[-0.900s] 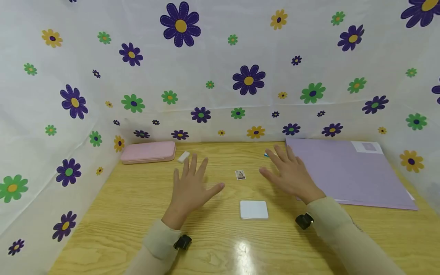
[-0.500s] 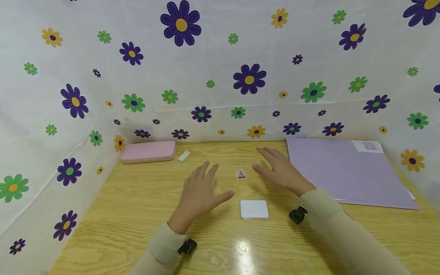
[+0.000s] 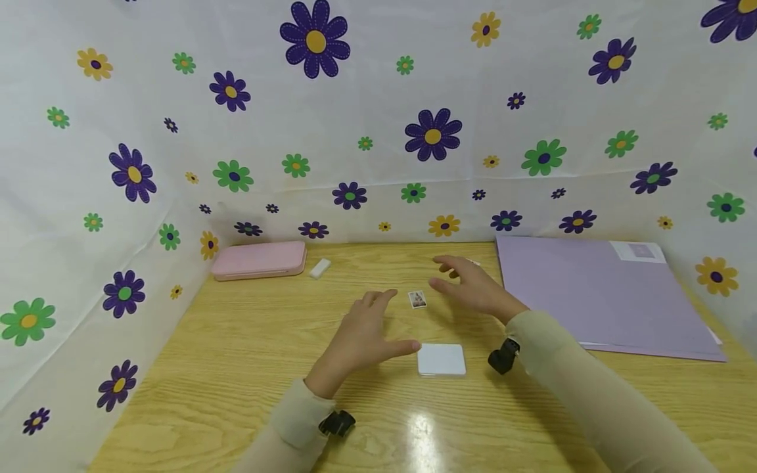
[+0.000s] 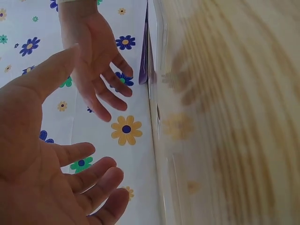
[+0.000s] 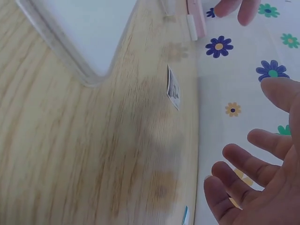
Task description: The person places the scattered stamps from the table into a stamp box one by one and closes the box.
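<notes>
My left hand [image 3: 361, 335] hovers over the table, fingers loosely bent and thumb spread, holding nothing. Its thumb appears at the left edge of a flat white rectangular case [image 3: 441, 360]; contact cannot be told. My right hand [image 3: 473, 286] is raised further back on the right, fingers relaxed, with nothing in it. On the table between the hands lies a small stamp-like picture [image 3: 417, 299]. In the left wrist view both palms show, my left hand [image 4: 61, 154] nearer and my right hand [image 4: 93, 61] beyond. A clear piece [image 5: 168, 7] stands near the top of the right wrist view.
A pink pencil case [image 3: 259, 261] lies at the back left, with a white eraser [image 3: 320, 268] beside it. A large purple folder [image 3: 591, 295] covers the right rear. A small blue-and-white item [image 5: 186, 216] is partly seen. Flowered cloth [image 3: 378, 131] walls the table's back and sides.
My left hand has moved right and slightly down, toward the white case. My right hand has moved a little left. The fingers of both hands have become less spread.
</notes>
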A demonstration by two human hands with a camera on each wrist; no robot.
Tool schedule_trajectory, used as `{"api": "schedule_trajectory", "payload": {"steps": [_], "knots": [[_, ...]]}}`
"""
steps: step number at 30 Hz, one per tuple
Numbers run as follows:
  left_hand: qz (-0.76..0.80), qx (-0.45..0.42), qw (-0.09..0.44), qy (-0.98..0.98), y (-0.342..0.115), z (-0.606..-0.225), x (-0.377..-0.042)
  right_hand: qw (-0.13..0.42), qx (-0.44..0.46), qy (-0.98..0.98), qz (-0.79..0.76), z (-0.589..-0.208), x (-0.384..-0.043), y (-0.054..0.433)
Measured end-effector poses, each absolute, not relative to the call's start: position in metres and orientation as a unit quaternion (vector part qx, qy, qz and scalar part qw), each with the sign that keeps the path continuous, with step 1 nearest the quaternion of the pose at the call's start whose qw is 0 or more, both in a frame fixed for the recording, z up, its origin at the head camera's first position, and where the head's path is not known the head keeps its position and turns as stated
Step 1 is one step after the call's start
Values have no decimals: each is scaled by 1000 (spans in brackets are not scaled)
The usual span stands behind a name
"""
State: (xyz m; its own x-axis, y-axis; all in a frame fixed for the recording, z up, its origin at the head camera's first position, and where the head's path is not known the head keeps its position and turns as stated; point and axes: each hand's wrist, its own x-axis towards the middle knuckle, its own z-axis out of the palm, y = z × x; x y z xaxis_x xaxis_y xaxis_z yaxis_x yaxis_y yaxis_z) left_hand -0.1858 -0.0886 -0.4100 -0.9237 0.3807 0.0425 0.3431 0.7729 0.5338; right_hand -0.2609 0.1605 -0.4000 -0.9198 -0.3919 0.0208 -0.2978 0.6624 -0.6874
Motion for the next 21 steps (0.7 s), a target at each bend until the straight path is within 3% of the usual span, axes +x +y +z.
{"api": "schedule_trajectory", "payload": {"steps": [9,21], "knots": [[277,208,81,935,-76,-410,-187,97,-183,901,-381,-406,-274,150],[254,244,103,930,-68,-411,-189,109,-215,905,-350,-420,-289,142]]}}
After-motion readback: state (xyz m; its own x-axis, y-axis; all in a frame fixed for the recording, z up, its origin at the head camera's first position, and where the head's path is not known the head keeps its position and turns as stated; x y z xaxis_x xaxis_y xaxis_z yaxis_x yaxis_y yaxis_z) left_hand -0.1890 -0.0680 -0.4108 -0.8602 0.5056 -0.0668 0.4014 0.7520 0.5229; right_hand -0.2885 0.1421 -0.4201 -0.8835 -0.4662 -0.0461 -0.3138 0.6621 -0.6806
